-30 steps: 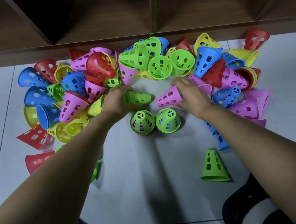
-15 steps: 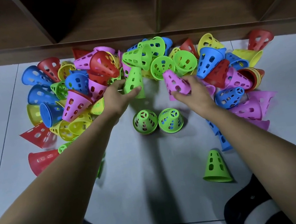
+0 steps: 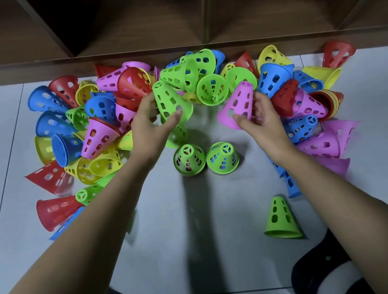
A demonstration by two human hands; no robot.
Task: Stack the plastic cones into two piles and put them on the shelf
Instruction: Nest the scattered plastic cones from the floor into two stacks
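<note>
My left hand grips a green cone, held upright above the floor. My right hand pinches a pink cone by its wide rim, tip up. In front of both hands two short piles stand side by side, each topped by a green cone: the left pile and the right pile. Loose cones in red, blue, yellow, pink and green lie heaped on the floor in an arc behind and beside the hands. The wooden shelf runs along the top, its compartments dark.
A single green cone stands upright near my right forearm. My feet in dark socks show at the bottom, the right one close to that cone. Bare tiled floor lies between my forearms.
Both hands lifted their cones off the floor and turned them upright: the green one in my left hand, the pink one in my right. The two piles have not moved.
</note>
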